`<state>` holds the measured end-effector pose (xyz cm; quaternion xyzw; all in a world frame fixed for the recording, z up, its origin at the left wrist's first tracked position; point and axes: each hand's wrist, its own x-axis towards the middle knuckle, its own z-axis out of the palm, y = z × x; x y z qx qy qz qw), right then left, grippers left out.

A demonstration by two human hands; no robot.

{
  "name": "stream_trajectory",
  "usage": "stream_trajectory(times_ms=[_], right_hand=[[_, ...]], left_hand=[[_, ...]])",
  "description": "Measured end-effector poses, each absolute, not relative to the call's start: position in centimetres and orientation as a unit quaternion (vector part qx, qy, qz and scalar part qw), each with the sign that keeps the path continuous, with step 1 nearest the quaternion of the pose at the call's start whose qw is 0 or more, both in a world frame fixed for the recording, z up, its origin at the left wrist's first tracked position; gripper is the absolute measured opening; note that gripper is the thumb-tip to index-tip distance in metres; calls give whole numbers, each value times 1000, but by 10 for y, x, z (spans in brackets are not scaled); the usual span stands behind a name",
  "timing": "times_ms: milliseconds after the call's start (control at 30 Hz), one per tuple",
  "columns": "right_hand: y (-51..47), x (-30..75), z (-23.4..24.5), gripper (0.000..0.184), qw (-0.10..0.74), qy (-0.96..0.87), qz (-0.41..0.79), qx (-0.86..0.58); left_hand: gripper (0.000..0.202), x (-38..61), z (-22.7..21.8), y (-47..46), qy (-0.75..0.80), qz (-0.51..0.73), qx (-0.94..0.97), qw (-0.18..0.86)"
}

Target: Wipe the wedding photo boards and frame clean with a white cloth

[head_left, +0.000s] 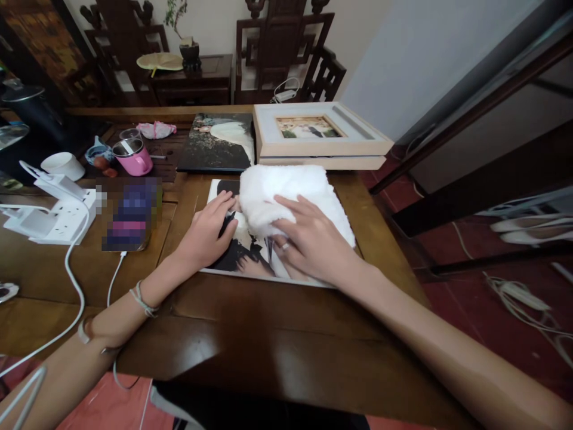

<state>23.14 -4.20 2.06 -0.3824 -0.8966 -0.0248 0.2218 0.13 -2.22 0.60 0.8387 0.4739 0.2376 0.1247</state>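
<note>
A printed photo panel [259,264], with light edges and a picture of figures, lies flat on the brown table in front of me. My left hand [210,230] rests on its left part, fingers stretched out and holding nothing. Over the panel's right and upper part spreads a fluffy white towel [286,185]. My right hand [308,236], with a ring on one finger, presses on the towel's front part and grips it with bent fingers. Towel and hands hide much of the picture.
Behind the panel lie a dark photo album [221,143] and a pale wooden box [322,149] with a framed picture. On the left are a pink mug [133,158], a white cup [62,165], a charging phone [132,215] and a power strip [67,218] with trailing cables.
</note>
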Motion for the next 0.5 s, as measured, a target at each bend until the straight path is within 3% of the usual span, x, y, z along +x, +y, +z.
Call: stream_trajectory(times_ms=[267, 500], right_hand=[[-111, 236, 32, 20, 236, -921, 33, -310], [-83, 259, 35, 22, 219, -909, 21, -354]], left_hand=[[46, 1, 7, 3, 464, 234, 844, 132], [41, -12, 16, -14, 471, 242, 839, 123]])
